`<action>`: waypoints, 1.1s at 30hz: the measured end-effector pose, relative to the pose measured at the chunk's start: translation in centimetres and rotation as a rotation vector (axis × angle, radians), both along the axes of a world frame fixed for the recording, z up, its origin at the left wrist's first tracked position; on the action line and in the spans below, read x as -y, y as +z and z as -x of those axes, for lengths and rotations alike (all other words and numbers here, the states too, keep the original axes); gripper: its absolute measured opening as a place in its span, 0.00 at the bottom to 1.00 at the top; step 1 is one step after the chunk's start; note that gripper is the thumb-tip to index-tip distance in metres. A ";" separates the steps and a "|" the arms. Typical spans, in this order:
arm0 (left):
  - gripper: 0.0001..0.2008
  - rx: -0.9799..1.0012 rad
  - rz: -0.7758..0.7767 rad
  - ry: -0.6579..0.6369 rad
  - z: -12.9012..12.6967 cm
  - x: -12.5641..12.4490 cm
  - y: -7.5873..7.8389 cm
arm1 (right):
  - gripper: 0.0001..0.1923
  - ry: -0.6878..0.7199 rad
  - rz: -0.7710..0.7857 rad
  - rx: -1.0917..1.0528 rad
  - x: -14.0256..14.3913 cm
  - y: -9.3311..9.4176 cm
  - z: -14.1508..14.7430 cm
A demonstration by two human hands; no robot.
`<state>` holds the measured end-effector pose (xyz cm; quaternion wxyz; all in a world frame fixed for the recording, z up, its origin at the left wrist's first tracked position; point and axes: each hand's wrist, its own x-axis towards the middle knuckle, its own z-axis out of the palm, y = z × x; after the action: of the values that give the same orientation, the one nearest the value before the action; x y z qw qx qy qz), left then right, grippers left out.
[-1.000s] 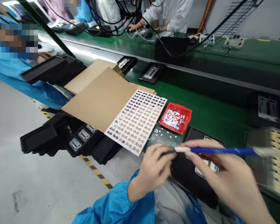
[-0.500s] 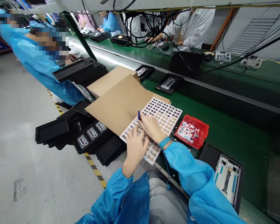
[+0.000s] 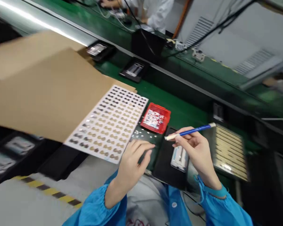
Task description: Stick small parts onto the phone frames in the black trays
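We hold a blue pen-like tool (image 3: 191,131) in our right hand (image 3: 198,153), the fingers (image 3: 182,140) pinched closed around its shaft near the pale tip, which points left and ends just above the near right corner of the red tray (image 3: 156,117). The tool lies almost level, its far end angled slightly up toward the right. Beneath this hand sits a black tray (image 3: 165,161) at the desk's near edge, holding a small white part (image 3: 179,157) that the hand partly hides.

Our left hand (image 3: 132,163) rests palm down with its fingers (image 3: 143,146) spread open and holding nothing, the fingertips on the green desk (image 3: 186,110) just in front of the red tray, where a few tiny white bits (image 3: 141,134) lie scattered. The red tray itself holds a heap of small pale pieces.

To the left of that hand lies a white sheet (image 3: 110,124) covered in rows of small rounded stickers, its left edge tucked under a large brown cardboard sheet (image 3: 44,91). To the right of the right hand stands a blurred tray with pale yellow rows (image 3: 228,150). Farther back, two black trays (image 3: 134,69) sit on the green belt, and a person in a white coat (image 3: 153,11) works on the far side.
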<state>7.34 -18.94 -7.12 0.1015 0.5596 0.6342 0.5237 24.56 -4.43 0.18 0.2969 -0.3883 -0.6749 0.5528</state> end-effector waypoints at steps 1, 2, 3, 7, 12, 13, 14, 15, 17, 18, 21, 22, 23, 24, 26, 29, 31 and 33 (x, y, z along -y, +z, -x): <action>0.11 -0.010 0.006 -0.084 -1.5 -0.9 -0.5 | 0.19 -0.084 -0.049 0.026 -0.2 0.0 -2.1; 0.12 -0.029 0.010 -0.148 -2.9 -1.8 -1.1 | 0.20 -0.159 -0.094 0.054 -0.6 -0.3 -4.0; 0.13 -0.056 0.014 -0.193 -4.3 -2.8 -1.8 | 0.20 -0.220 -0.131 0.086 -1.0 -0.8 -5.6; 0.14 -0.260 0.055 -0.266 -8.5 -6.6 -4.3 | 0.23 -0.342 -0.232 0.225 -3.0 -4.5 -9.4; 0.21 -0.538 0.107 -0.304 -10.3 -9.1 -6.3 | 0.20 -0.339 -0.366 0.440 -4.4 -8.2 -9.8; 0.23 -0.566 0.117 -0.301 -10.4 -9.3 -6.5 | 0.19 -0.325 -0.382 0.468 -4.5 -8.5 -9.9; 0.23 -0.584 0.127 -0.299 -10.4 -9.3 -6.7 | 0.18 -0.311 -0.401 0.493 -4.6 -8.8 -10.0; 0.24 -0.596 0.136 -0.297 -10.4 -9.3 -6.8 | 0.18 -0.298 -0.423 0.514 -4.7 -9.0 -10.2; 0.24 -0.607 0.150 -0.295 -10.4 -9.2 -6.9 | 0.17 -0.271 -0.471 0.542 -4.8 -9.3 -10.6; 0.24 -0.611 0.155 -0.295 -10.4 -9.1 -6.9 | 0.16 -0.254 -0.491 0.549 -4.9 -9.3 -10.8; 0.23 -0.618 0.159 -0.300 -10.3 -9.1 -6.7 | 0.14 -0.189 -0.534 0.584 -5.2 -9.4 -11.1; 0.23 -0.620 0.160 -0.302 -10.3 -9.2 -6.6 | 0.14 -0.168 -0.543 0.603 -5.3 -9.4 -11.2; 0.23 -0.622 0.161 -0.304 -10.3 -9.2 -6.6 | 0.13 -0.148 -0.551 0.622 -5.4 -9.4 -11.2; 0.23 -0.623 0.163 -0.305 -10.3 -9.2 -6.5 | 0.13 -0.132 -0.556 0.634 -5.4 -9.3 -11.3; 0.23 -0.623 0.167 -0.304 -10.3 -9.3 -6.5 | 0.13 -0.109 -0.552 0.636 -5.5 -9.3 -11.3; 0.22 -0.619 0.166 -0.299 -10.4 -9.4 -6.5 | 0.13 -0.104 -0.528 0.604 -5.6 -9.3 -11.3; 0.22 -0.619 0.159 -0.297 -10.4 -9.4 -6.6 | 0.12 -0.116 -0.512 0.585 -5.6 -9.3 -11.3; 0.22 -0.620 0.151 -0.296 -10.4 -9.3 -6.6 | 0.12 -0.128 -0.506 0.583 -5.7 -9.4 -11.2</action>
<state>17.75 -9.65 -13.76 0.0201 0.7689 0.5838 0.2599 35.80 1.26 -9.21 0.2129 -0.4850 -0.8203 0.2156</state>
